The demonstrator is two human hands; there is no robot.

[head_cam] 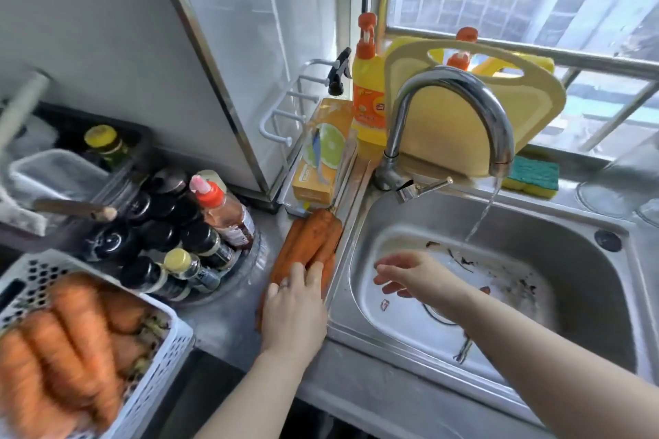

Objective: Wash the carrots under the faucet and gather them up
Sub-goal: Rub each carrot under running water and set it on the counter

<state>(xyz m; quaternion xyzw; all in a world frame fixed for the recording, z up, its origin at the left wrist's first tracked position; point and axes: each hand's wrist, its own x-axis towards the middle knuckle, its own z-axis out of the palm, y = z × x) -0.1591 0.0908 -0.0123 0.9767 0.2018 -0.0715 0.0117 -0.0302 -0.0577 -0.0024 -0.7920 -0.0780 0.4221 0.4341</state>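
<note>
Several orange carrots [312,239] lie side by side on the steel counter just left of the sink [556,224]. My left hand [296,306] rests flat on their near ends, fingers spread over them. My right hand [410,276] hovers over the sink basin with fingers apart and nothing in it. The curved chrome faucet [463,89] runs a thin stream of water [481,214] into the basin, to the right of my right hand. A white perforated basket [157,363] at the lower left holds more carrots [60,342], blurred.
Dark sauce bottles [171,232] crowd a round tray left of the carrots. A yellow box [322,150], detergent bottle [367,82], yellow cutting board [474,125] and green-yellow sponge [533,175] line the sink's back edge. Dark scraps lie in the basin.
</note>
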